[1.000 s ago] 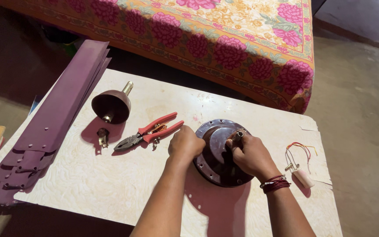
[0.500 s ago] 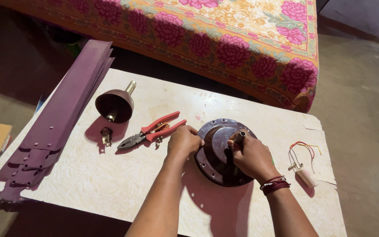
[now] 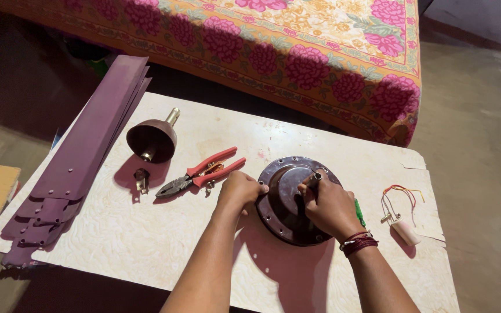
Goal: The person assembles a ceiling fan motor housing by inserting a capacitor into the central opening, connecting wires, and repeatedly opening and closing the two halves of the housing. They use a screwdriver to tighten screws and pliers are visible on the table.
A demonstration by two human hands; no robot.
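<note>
My left hand (image 3: 240, 191) is cupped against the left rim of the fan motor (image 3: 290, 200), fingers curled and pressing to brace it. My right hand (image 3: 329, 206) sits on top of it, fingers pinched around a screwdriver whose green handle (image 3: 358, 213) pokes out behind my palm, the tip down near the short steel shaft (image 3: 316, 175) at the centre. The motor lies flat in the middle of the white board (image 3: 117, 249), toward my side.

I judge the tip could skid off: the housing is a smooth, glossy domed disc of dark purple metal, and the board under it looks slick, so the motor may turn if my left hand eases. A slip would bring the blade toward my left fingers.

The pliers (image 3: 201, 174) with red rubbery grips lie just left, near a bell-shaped cup (image 3: 152, 140) with a brass stub. Long flat purple blades (image 3: 85, 162) are stacked along the left edge. Thin coloured wires (image 3: 400, 200) curl at the right, well apart.
</note>
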